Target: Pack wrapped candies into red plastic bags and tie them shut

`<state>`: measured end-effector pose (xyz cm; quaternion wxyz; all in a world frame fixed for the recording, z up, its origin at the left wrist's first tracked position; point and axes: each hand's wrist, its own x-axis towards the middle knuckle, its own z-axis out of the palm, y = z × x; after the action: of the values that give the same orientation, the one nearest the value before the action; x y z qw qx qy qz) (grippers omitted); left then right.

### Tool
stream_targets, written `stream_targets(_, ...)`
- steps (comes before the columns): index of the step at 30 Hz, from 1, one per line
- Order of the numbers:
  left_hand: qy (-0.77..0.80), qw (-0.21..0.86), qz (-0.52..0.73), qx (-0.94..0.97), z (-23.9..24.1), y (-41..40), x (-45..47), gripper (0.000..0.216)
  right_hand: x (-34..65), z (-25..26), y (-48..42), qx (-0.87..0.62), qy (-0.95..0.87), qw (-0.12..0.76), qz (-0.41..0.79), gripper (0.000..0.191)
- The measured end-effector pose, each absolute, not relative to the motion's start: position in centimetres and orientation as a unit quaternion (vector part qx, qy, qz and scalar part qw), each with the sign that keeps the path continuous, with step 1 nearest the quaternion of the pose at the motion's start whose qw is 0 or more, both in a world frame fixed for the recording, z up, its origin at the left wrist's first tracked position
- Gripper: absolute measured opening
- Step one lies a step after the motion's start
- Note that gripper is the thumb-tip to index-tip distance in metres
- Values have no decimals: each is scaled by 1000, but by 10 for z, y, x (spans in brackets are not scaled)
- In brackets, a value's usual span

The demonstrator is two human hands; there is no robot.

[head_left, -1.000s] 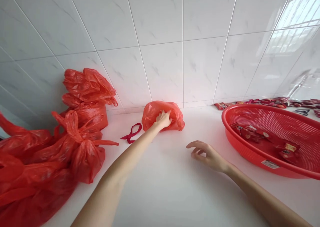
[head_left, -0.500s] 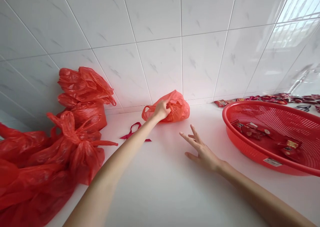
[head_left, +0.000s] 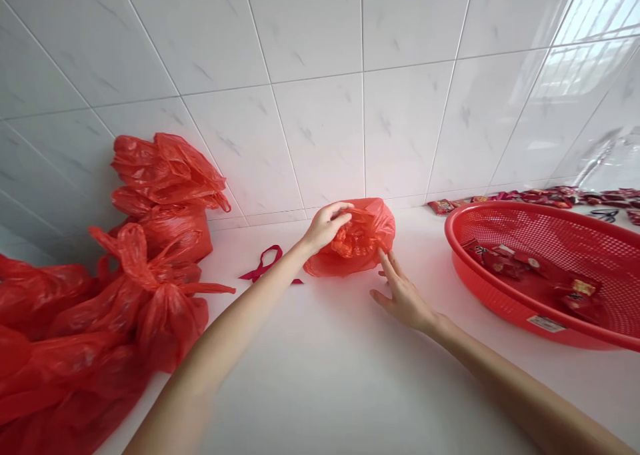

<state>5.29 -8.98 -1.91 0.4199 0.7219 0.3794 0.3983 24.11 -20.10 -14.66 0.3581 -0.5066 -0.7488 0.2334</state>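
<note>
Bag on surface near wall, long axis roughly 8-to-2 o'clock. Left hand nearer, at its 10 o'clock edge — fingers loosely curled, grip unclear. Right hand spread, nothing held, fingertips at its 4 o'clock edge.

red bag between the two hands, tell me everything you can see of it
The red bag looks like thin, shiny, partly see-through plastic. Its sides bulge out and its middle is crumpled into folds; whatever it holds cannot be made out. It sits low on the white counter, near the tiled wall. The left hand touches its left side; the right hand reaches its right front edge, apparently touching.
</note>
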Motion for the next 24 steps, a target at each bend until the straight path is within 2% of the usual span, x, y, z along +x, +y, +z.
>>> stream_targets(5,395,486,496,602,-19,-91,44,12,245,-150,-196,-503,-726,379,279,99)
stream_targets(9,398,555,533,500,-20,-91,36,10,248,-143,-196,-512,-701,382,317,99)
stream_targets(12,395,594,537,450,-20,-94,29,18,250,-136,-196,-518,-685,383,341,98)
stream_targets(16,382,580,544,471,-21,-102,19,23,250,-130,-196,-511,-668,398,368,93)
stream_targets(19,362,557,549,507,-23,-113,12,26,251,-124,-196,-514,-648,433,359,72)
stream_targets(21,345,550,536,539,-23,-122,8,35,252,-116,-196,-527,-623,461,350,53)
stream_targets(24,304,545,461,631,-23,-141,4,59,256,-99,-202,-508,-587,493,393,57)
